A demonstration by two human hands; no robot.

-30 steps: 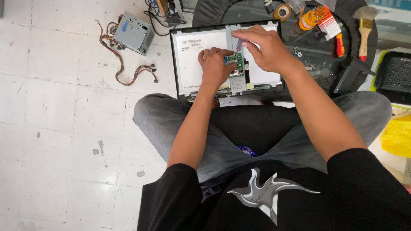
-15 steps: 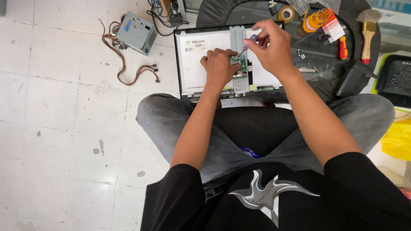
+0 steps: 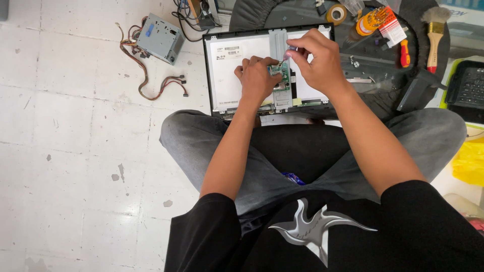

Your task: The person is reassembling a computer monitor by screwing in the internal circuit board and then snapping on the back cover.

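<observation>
View: looking down from the head at a person seated cross-legged on a pale tiled floor (image 3: 75, 151), in grey trousers and a black shirt.
Panel: a flat screen panel (image 3: 237, 75) lies back side up on the floor just beyond the knees, white with a dark frame and a metal strip down its middle.
Board: a small green circuit board (image 3: 281, 74) sits on the metal strip near the middle of the panel, between the two hands.
Left hand: the left hand (image 3: 256, 79) rests on the panel, fingers curled down against the left edge of the board, pressing on it.
Right hand: the right hand (image 3: 318, 63) is above the board's far right, fingers pinched closed around a thin screwdriver (image 3: 288, 53) whose tip points down at the board.
Far left: a grey metal power supply (image 3: 160, 38) with loose coloured cables (image 3: 146, 75) lies on the floor, well apart from the panel.
Far right: a tape roll (image 3: 336, 13), a red-handled screwdriver (image 3: 405, 53) and a paintbrush (image 3: 434, 35) lie on a dark mat (image 3: 383, 80) beside the panel.
Right edge: a black keypad (image 3: 469, 88) and something yellow (image 3: 469, 161), partly cut off.
</observation>
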